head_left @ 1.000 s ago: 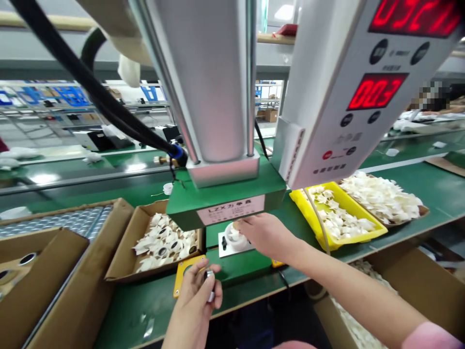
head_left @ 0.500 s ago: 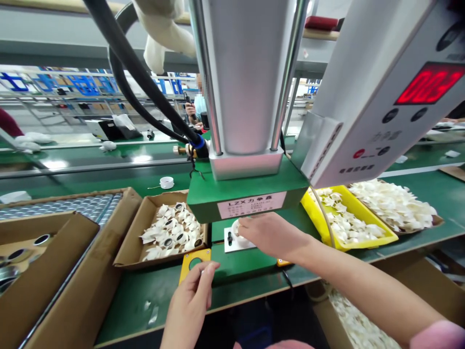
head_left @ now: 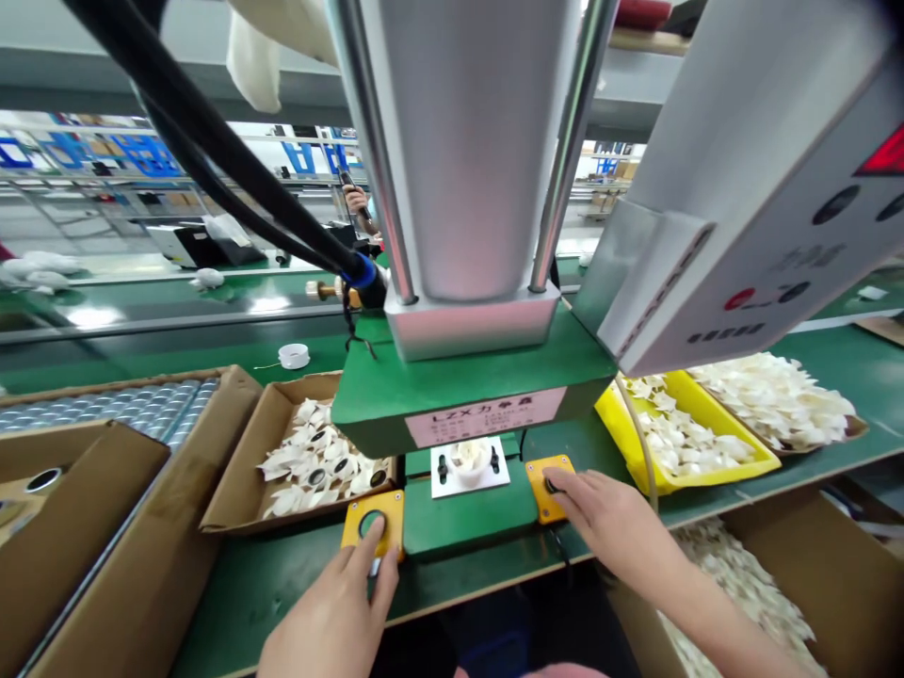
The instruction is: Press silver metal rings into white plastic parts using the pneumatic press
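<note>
My left hand rests on the left yellow button box, its index finger on the green-ringed button. My right hand touches the right yellow button box, fingertips over a dark button. Both hands hold nothing, and their fingers are stretched out. Between them, a white fixture plate sits on the green base of the press. A white plastic part stands in the fixture under the press head, whose underside is hidden.
To the left, a cardboard box holds white parts with metal rings. A yellow bin and a heap of white parts lie on the right. A control box overhangs the right side. A white ring lies behind.
My right hand has left the white part in the fixture and moved right onto the right button box. My left hand has opened out and come onto the left button.
</note>
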The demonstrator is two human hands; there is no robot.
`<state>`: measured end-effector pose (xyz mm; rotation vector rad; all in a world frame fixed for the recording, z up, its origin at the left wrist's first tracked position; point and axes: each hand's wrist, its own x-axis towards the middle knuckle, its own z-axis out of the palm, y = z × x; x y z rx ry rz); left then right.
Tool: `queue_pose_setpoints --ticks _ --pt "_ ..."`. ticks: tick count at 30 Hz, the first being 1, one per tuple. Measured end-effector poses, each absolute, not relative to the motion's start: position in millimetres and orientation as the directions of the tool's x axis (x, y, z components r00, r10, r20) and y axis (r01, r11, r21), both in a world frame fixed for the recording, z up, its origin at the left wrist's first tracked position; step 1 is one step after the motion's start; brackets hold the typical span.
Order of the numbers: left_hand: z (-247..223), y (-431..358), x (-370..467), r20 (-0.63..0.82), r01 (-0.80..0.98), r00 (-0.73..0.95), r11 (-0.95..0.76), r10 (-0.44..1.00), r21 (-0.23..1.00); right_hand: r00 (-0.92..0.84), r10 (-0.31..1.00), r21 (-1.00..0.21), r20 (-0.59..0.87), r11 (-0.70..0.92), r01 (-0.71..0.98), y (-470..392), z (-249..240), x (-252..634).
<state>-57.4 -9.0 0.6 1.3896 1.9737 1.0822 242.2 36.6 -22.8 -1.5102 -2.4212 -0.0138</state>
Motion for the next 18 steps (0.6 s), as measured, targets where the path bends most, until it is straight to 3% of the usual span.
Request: queue_pose_setpoints --ticks 2,5,7,9,13,15,18 --pt "4 -7 -56 0.006 0.478 -0.394 0.200 0.919 0.855 -0.443 0.870 -0.113 0.216 0.473 0.874 34 -26 240" --pt "-1 -6 -60 0.004 0.657 -0.344 0.238 0.939 0.715 -0.419 0.882 -0.156 0.215 0.454 0.877 35 -27 239" --pt "-7 -5 -65 -0.030 0.784 -0.285 0.251 0.958 0.568 -0.374 0.902 -0.242 0.215 0.421 0.874 36 -24 240" --pt "-10 -5 -68 -0.083 0.824 -0.242 0.250 0.967 0.508 -0.331 0.923 -0.387 0.197 0.384 0.839 37 -19 241" --pt "-3 -3 -62 -0.082 0.709 -0.238 0.230 0.968 0.666 -0.236 0.962 -0.726 0.139 0.261 0.636 41 -5 236" --pt "2 -3 -52 -0.059 0.556 -0.252 0.195 0.966 0.808 -0.209 0.972 -0.859 0.111 0.199 0.471 48 3 226" --pt "11 -4 -35 -0.107 0.248 -0.225 0.163 0.968 0.955 -0.236 0.970 -0.963 0.063 0.121 0.239 64 16 200"
